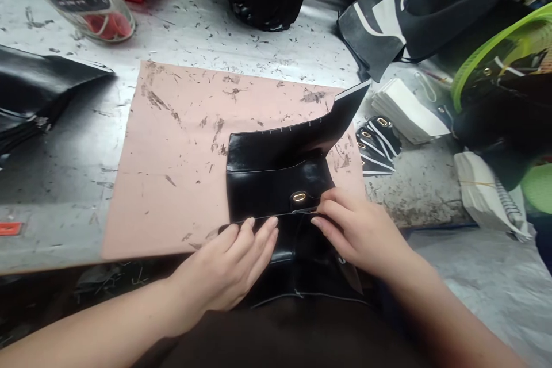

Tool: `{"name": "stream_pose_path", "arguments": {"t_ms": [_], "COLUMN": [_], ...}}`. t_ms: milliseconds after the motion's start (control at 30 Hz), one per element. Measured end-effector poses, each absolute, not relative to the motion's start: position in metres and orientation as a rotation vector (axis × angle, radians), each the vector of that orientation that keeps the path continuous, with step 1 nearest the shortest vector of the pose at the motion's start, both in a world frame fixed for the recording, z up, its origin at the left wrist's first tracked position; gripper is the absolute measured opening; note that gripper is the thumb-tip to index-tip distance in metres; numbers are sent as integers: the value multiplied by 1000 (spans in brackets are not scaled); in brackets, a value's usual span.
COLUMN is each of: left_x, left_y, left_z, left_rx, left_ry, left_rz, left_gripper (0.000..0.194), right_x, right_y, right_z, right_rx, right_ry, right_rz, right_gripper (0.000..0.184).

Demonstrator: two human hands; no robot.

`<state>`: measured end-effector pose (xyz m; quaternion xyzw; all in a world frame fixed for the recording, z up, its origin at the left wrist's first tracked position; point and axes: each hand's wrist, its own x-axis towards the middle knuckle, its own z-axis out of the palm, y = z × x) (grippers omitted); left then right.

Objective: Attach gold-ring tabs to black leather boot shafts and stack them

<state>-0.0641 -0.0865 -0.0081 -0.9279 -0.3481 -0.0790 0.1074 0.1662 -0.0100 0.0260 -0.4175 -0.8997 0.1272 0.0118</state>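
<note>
Left hand, grip unclear, is touching black leather; right hand is pinching it; clear cup is holding something red.

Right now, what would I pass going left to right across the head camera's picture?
Stacked glossy black leather-like panels → left hand → gold oval eyelet nearest the hands → right hand → rubber-banded white bundle.

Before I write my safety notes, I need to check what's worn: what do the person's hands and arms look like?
The left hand and right hand are bare, with no gloves or visible rings. No sleeve, watch or bracelet shows on the left forearm or right forearm.
</note>
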Motion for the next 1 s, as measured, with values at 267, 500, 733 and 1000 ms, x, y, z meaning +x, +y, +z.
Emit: {"name": "stream_pose_path", "arguments": {"t_ms": [267,500,733,1000], "left_x": [-50,-40,-36,-21], "left_y": [-69,-53,-46,-32], "left_z": [6,13,9,6], "left_rx": [-2868,-2950,-2913,-2912], "left_ry": [-909,-787,-788,-947], "left_rz": [-117,-53,-220,-216], "left_gripper": [22,20,32,37], "right_x": [163,169,182,183], "right_y": [-6,-12,-9,-7], "right_z": [23,21,20,21], "right_rx": [-1332,-1469,-1532,-1574], "right_ry": [-2806,-2615,-2445,-2425], "right_rz": [388,326,642,606], "right_gripper": [21,23,17,20]}}
